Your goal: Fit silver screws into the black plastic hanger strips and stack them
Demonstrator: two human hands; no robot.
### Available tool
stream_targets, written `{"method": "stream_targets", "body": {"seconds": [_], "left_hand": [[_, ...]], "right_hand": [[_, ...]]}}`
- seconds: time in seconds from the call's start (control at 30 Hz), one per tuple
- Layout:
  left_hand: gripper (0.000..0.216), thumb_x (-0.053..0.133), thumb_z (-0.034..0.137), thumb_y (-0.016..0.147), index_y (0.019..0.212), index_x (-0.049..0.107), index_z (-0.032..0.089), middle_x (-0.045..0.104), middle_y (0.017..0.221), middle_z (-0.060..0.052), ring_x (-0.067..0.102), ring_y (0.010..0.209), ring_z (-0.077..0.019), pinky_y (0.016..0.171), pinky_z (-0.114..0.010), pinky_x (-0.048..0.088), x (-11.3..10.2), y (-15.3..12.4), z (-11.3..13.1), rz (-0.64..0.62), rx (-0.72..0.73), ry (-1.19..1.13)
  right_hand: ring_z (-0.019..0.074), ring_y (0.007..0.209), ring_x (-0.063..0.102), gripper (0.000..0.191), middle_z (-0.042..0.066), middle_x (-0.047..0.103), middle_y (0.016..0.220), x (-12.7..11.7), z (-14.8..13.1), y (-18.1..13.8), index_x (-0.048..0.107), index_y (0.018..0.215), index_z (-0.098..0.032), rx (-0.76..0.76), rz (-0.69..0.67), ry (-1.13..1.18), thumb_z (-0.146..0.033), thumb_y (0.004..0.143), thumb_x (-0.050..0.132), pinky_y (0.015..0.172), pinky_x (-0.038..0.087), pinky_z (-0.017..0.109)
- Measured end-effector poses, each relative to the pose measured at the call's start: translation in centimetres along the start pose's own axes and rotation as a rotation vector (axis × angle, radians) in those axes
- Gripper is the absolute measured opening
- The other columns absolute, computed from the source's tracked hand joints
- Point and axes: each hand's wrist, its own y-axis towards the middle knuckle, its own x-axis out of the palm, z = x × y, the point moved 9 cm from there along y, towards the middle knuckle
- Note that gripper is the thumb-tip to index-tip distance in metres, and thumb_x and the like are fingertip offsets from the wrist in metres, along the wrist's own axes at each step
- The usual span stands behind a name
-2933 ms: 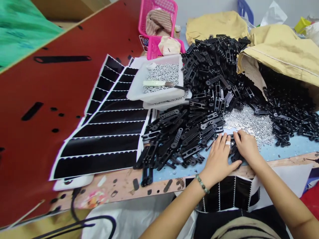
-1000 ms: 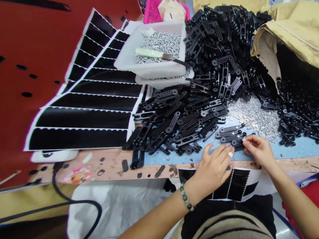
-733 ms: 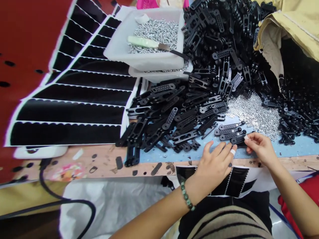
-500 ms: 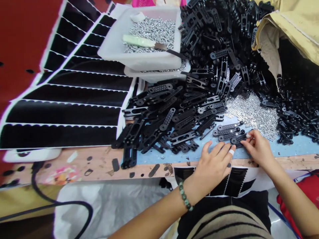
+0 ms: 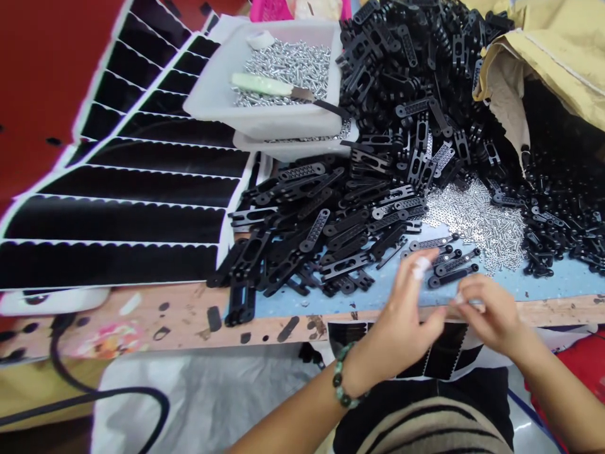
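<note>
My left hand (image 5: 397,325) is raised over the front edge of the blue work surface, its fingers pointing away and the thumb stretched out apart from them. A white band wraps one finger. Close to that thumb, my right hand (image 5: 491,315) has its thumb and fingertips pinched together. A small whitish bit shows at the pinch, too blurred to name. Just beyond both hands lies a row of black plastic link pieces (image 5: 454,276) with round ends, partly covered by my left fingers. Behind them spreads a heap of small silver screws and nuts (image 5: 491,221).
A large pile of black plastic links (image 5: 326,233) lies to the left and back. Stacked white bins (image 5: 265,120) hold silver screws, with a green-handled knife (image 5: 265,84) across the upper one. Black sheets (image 5: 118,217) lie at left, a yellow sack (image 5: 558,69) at right.
Both hands have drawn back toward the front edge, off the row of black links. My left fingers have lifted, and my right hand has let go of the link it was touching.
</note>
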Motion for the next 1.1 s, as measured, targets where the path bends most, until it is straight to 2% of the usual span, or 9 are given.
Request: {"method": "stream_targets", "body": {"seconds": [0.07,0.13,0.2,0.37,0.57,0.7,0.87,1.0,1.1], "left_hand": [[0.051,0.044,0.018,0.086,0.136,0.037,0.019,0.049,0.132,-0.011,0.042,0.124,-0.0253,0.105,-0.046,0.036,-0.6,-0.2,0.0,0.073,0.022,0.131],[0.041,0.045,0.022,0.090,0.131,0.046,0.019,0.054,0.130,-0.009,0.044,0.123,-0.0278,0.105,-0.052,0.030,0.5,-0.4,0.2,0.004,0.091,0.281],[0.038,0.046,0.023,0.091,0.128,0.051,0.019,0.058,0.129,-0.008,0.047,0.120,-0.0282,0.105,-0.054,0.025,2.0,-0.7,0.2,-0.077,0.142,0.395],[0.039,0.047,0.023,0.090,0.128,0.053,0.019,0.058,0.130,-0.007,0.051,0.118,-0.0267,0.105,-0.050,0.024,3.2,-1.1,0.0,-0.075,0.209,0.501],[0.039,0.046,0.024,0.091,0.129,0.053,0.019,0.059,0.128,-0.008,0.052,0.116,-0.0257,0.105,-0.049,0.023,3.3,-0.8,-0.1,-0.066,0.210,0.479],[0.040,0.047,0.024,0.090,0.130,0.052,0.018,0.061,0.124,-0.008,0.053,0.112,-0.0259,0.104,-0.049,0.023,3.6,-0.2,-0.2,-0.072,0.179,0.505],[0.039,0.047,0.026,0.091,0.130,0.052,0.018,0.060,0.124,-0.011,0.051,0.115,-0.0285,0.103,-0.050,0.024,3.2,-0.1,0.8,-0.107,0.174,0.495],[0.039,0.053,0.028,0.089,0.126,0.052,0.016,0.059,0.121,-0.012,0.052,0.111,-0.0275,0.095,-0.044,0.035,4.1,-1.2,2.7,-0.215,0.238,0.379],[0.024,0.063,0.027,0.082,0.102,0.059,0.016,0.063,0.103,-0.009,0.056,0.097,-0.0260,0.082,-0.039,0.043,6.4,-2.3,2.9,-0.389,0.241,0.344]], "right_hand": [[0.0151,0.067,0.059,0.004,0.001,0.061,0.077,-1.5,3.5,0.0,0.057,0.091,-0.023,0.266,0.074,0.079,-0.024,0.088,0.055,0.060,0.050,0.029],[0.0139,0.061,0.057,0.010,0.001,0.061,0.076,-1.9,6.5,-0.1,0.060,0.088,-0.021,0.472,0.066,0.120,-0.031,0.087,0.057,0.056,0.048,0.028],[0.0145,0.063,0.057,0.016,0.003,0.062,0.077,-1.6,8.2,0.1,0.063,0.083,-0.020,0.543,0.011,0.098,-0.035,0.086,0.056,0.058,0.047,0.029],[0.0176,0.074,0.059,0.018,0.004,0.064,0.080,-1.1,9.0,1.0,0.065,0.081,-0.020,0.493,-0.022,-0.058,-0.033,0.086,0.054,0.070,0.046,0.032],[0.0169,0.071,0.059,0.015,0.004,0.065,0.080,-0.4,9.0,1.2,0.063,0.081,-0.020,0.466,-0.079,-0.079,-0.030,0.087,0.053,0.067,0.046,0.031],[0.0158,0.063,0.055,0.008,0.002,0.059,0.072,-0.7,9.2,1.4,0.057,0.081,-0.021,0.452,-0.079,-0.248,-0.028,0.085,0.056,0.061,0.044,0.029],[0.0222,0.082,0.056,0.027,0.009,0.057,0.098,-3.1,6.7,2.0,0.053,0.101,-0.020,0.355,-0.002,-0.547,-0.039,0.083,0.062,0.063,0.045,0.032],[0.0184,0.072,0.054,0.013,0.003,0.056,0.079,-4.6,2.3,-2.2,0.052,0.094,-0.023,0.212,0.072,-0.378,-0.034,0.087,0.057,0.066,0.046,0.033],[0.0130,0.055,0.048,0.009,-0.002,0.050,0.063,-2.9,0.5,-8.6,0.049,0.080,-0.023,0.217,0.030,-0.236,-0.023,0.088,0.054,0.053,0.041,0.027]]}}
